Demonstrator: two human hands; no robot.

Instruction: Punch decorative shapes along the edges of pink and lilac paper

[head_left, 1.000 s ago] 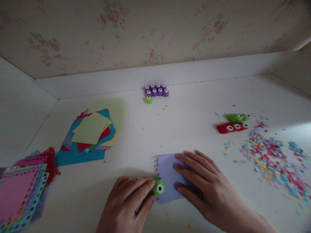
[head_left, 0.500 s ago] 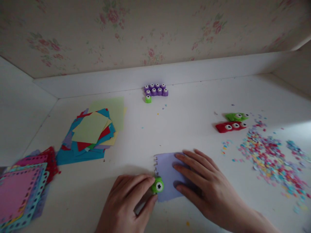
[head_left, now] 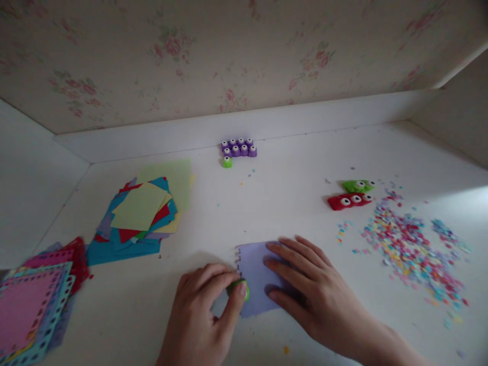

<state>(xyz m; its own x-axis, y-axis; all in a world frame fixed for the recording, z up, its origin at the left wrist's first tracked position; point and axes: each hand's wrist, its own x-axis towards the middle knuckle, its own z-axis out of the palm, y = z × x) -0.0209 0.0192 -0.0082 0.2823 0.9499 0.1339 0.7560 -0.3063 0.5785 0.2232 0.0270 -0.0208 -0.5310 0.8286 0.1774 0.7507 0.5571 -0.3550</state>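
Observation:
My left hand (head_left: 206,310) is closed around a small green craft punch (head_left: 247,291) at the left edge of a purple paper sheet (head_left: 251,262). The thumb lies on top of the punch and covers most of its white button. A row of small notches runs down the sheet's left edge above the punch. My right hand (head_left: 308,284) lies flat on the right part of the sheet, fingers stretched out, holding nothing. The paper under its palm is hidden.
Purple punches (head_left: 244,150) and one green punch (head_left: 227,162) stand by the back ledge. At right are red punches (head_left: 345,203), green punches (head_left: 353,186) and scattered confetti (head_left: 412,249). Coloured paper (head_left: 139,208) and edge-punched sheets (head_left: 26,315) lie stacked at left.
My left thumb has moved from beside the punch up onto its top. The right hand stays on the sheet. The whole view has shifted slightly.

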